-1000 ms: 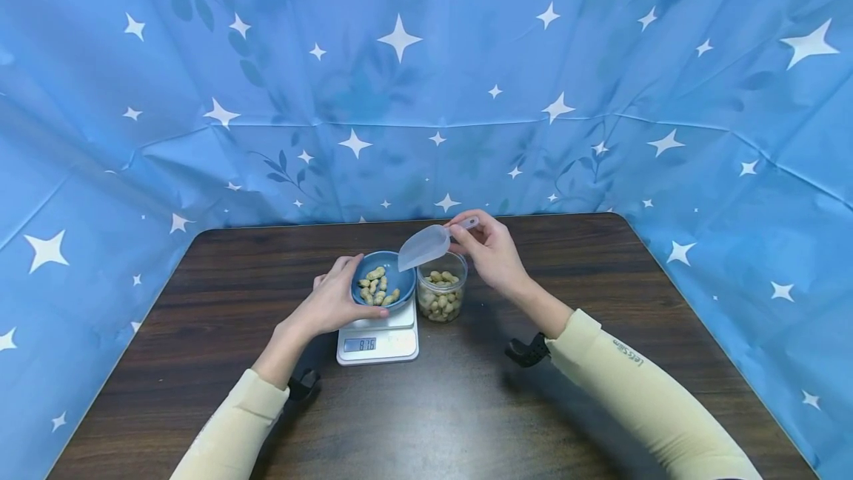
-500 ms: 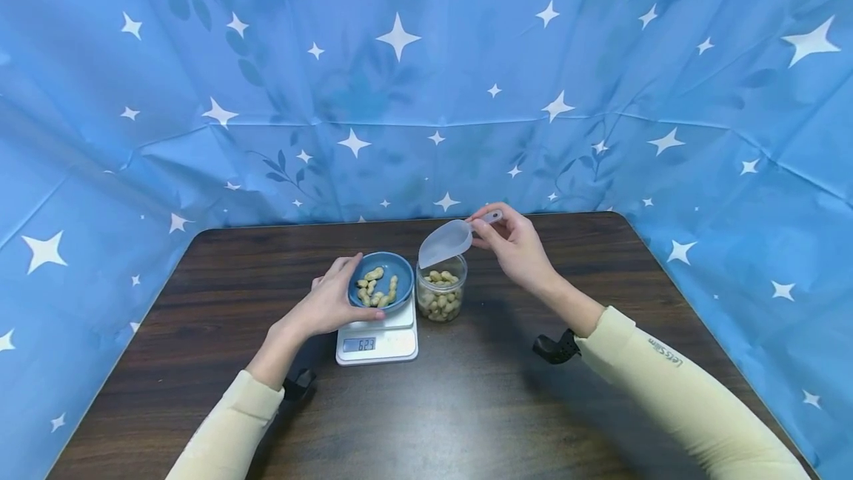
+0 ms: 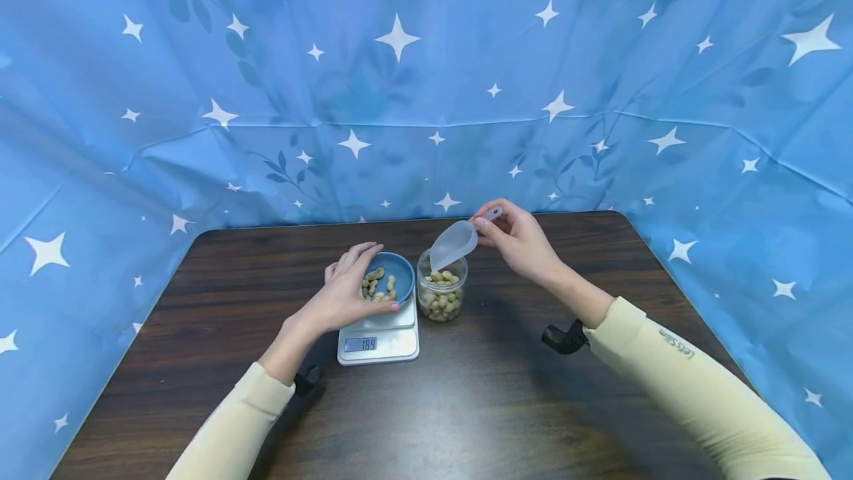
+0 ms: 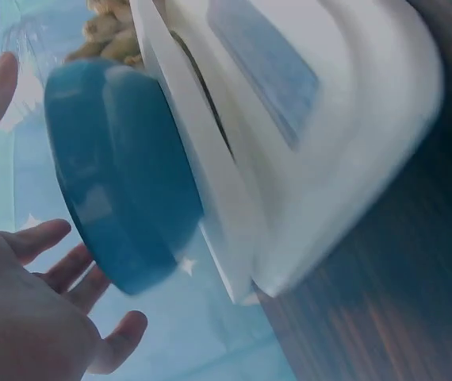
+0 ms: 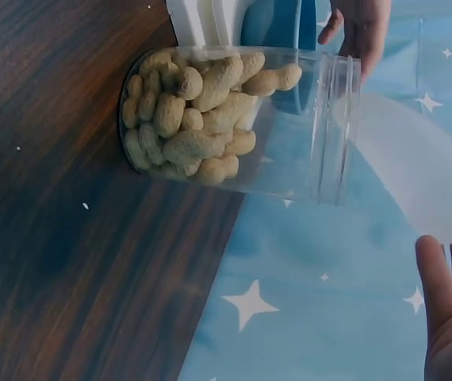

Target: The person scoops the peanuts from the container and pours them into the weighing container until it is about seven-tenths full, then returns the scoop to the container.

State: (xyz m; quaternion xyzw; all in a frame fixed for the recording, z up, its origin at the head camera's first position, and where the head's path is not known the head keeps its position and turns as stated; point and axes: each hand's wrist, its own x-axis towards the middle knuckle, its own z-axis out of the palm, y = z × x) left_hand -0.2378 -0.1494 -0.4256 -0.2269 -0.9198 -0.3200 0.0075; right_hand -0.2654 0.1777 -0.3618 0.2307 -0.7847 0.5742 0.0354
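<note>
On a white digital scale (image 3: 396,347) sits a blue bowl (image 3: 403,274) with several peanuts (image 3: 390,284) inside. My left hand (image 3: 343,292) hovers around the bowl's left side, thumb and fingers spread. In the left wrist view those fingers (image 4: 74,266) stand apart from the bowl's wall (image 4: 123,175). My right hand (image 3: 524,244) pinches the handle of a translucent plastic scoop (image 3: 455,244), whose tip dips at the mouth of a clear jar (image 3: 443,304). Peanuts (image 5: 194,147) fill the lower part of that jar in the right wrist view. The scoop looks unloaded.
The jar stands close against the scale's right side on a dark wooden table (image 3: 480,406). Behind the table hangs a blue curtain (image 3: 426,95) with white stars. A black wrist camera (image 3: 565,338) hangs under my right wrist.
The scoop has moved right from the bowl to the jar's mouth and tipped downward. My left hand has loosened from the bowl and shifted slightly over it. The scale's displayed number has dropped.
</note>
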